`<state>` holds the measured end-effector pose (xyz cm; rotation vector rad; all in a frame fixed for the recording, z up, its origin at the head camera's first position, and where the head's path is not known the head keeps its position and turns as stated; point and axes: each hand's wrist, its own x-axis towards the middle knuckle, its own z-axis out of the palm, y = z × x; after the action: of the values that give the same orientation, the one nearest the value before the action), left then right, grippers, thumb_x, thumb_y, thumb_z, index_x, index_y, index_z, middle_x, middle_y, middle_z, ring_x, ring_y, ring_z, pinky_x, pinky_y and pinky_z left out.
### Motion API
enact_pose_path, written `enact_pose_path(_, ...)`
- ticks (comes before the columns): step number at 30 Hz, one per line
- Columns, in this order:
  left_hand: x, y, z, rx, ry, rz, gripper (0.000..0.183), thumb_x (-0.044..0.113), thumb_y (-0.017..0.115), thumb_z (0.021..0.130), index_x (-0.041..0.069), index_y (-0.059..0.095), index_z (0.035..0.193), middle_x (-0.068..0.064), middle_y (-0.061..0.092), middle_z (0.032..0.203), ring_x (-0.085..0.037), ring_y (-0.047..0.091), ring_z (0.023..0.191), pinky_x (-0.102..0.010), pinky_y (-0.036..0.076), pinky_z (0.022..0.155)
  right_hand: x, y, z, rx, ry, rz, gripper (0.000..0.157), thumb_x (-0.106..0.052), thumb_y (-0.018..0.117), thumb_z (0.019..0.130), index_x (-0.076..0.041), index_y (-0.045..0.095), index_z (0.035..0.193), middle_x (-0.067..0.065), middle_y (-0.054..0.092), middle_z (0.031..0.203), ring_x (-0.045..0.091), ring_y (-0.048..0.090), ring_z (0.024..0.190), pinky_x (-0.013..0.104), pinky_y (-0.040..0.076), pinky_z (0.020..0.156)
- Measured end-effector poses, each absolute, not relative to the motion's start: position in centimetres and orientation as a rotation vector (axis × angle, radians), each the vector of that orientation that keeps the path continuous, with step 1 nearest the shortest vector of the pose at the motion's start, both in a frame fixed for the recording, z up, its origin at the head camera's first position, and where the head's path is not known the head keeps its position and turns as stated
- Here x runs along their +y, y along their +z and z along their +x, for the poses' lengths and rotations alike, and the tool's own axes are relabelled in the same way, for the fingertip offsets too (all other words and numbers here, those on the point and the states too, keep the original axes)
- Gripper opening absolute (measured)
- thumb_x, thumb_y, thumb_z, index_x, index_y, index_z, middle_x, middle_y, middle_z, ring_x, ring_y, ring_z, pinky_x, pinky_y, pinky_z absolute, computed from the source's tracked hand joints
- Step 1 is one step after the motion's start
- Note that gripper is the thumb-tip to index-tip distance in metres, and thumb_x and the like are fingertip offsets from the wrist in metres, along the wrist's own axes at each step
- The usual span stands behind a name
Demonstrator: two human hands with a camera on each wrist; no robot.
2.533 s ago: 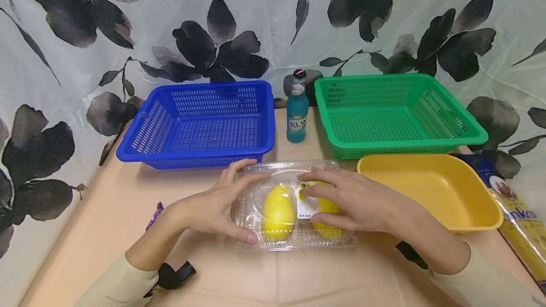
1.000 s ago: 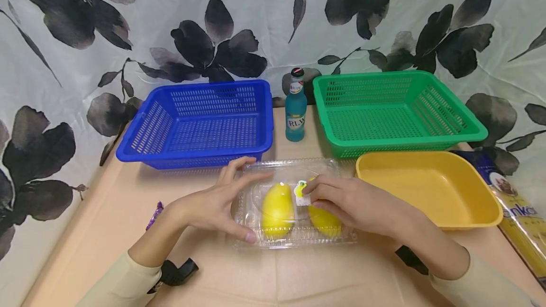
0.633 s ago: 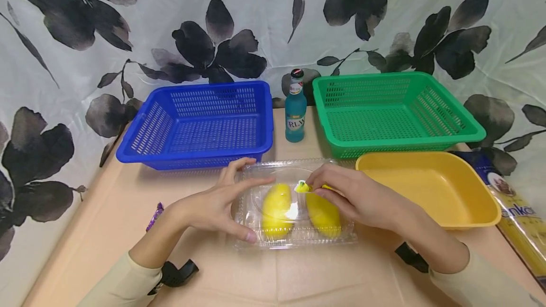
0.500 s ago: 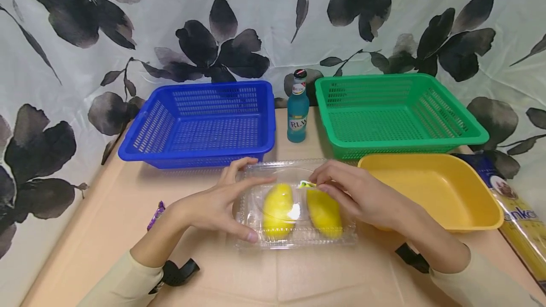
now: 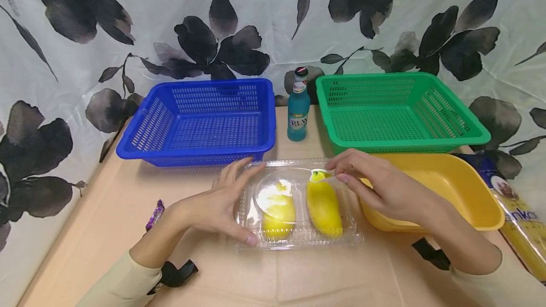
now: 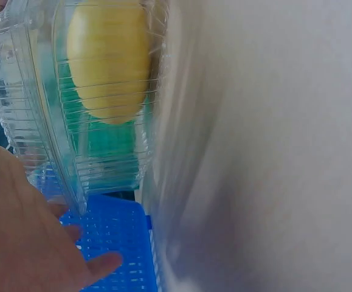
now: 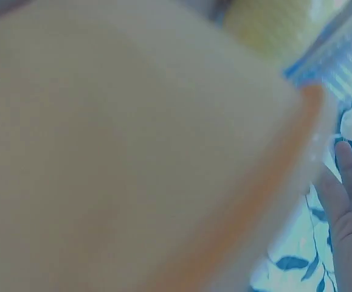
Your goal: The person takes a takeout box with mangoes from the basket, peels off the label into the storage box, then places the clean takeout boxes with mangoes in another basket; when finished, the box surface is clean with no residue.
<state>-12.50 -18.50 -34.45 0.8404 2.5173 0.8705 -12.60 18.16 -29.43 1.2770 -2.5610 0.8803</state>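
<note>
Head view — ribbed plastic box (image 5: 301,212), 2 smooth ovals (image 5: 324,208), curled label (image 5: 318,176)

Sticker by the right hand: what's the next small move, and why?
Probably draw the sticker clear of the clamshell box: the right hand pinches the sticker's edge, while the left hand spreads along the box's left side, able to steady it.
</note>
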Motion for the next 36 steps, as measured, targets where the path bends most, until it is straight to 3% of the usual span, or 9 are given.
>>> enact_pose_path(7,-18.8,-34.7,-12.7,2.487,0.918,0.833,0.130,0.060,0.092,0.064,0.046,0.008,0.163,-0.009,-0.004,0.170,-0.045,0.001,0.155,-0.083,0.017,0.109,19.9,-28.3,-12.8,-2.466,0.860,1.298,0.039,0.011,0.070,0.088,-0.011,0.065,0.119,-0.002,0.068,0.120,0.011,0.065,0.103,0.010,0.051,0.087)
enact_pose_path(17,-18.9,-34.9,-12.8,2.466,0.934,0.848,0.130,0.061,0.091,0.066,0.045,0.007,0.163,-0.008,-0.003,0.169,-0.042,0.000,0.155,-0.083,0.017,0.109,23.0,-28.7,-13.5,-2.511,0.888,1.240,0.041,0.013,0.069,0.088,-0.017,0.067,0.116,-0.005,0.070,0.113,0.004,0.064,0.099,0.012,0.054,0.082)
enact_pose_path(23,-18.7,-34.7,-12.9,2.467,0.910,0.844,0.131,0.064,0.090,0.064,0.046,0.005,0.163,-0.008,-0.002,0.169,-0.041,0.001,0.155,-0.082,0.018,0.109,25.4,-28.5,-14.1,-2.616,0.815,1.178,0.035,0.006,0.068,0.094,-0.023,0.067,0.115,-0.012,0.069,0.109,0.005,0.067,0.098,0.012,0.055,0.080)
enact_pose_path(36,-18.7,-34.4,-13.0,2.482,0.850,0.835,0.129,0.066,0.089,0.065,0.047,0.006,0.162,-0.009,0.002,0.168,-0.043,0.007,0.154,-0.081,0.019,0.111,28.8,-29.9,-16.0,-2.673,0.588,1.146,0.035,0.004,0.075,0.089,-0.026,0.067,0.105,-0.022,0.066,0.096,-0.002,0.062,0.086,0.008,0.048,0.075)
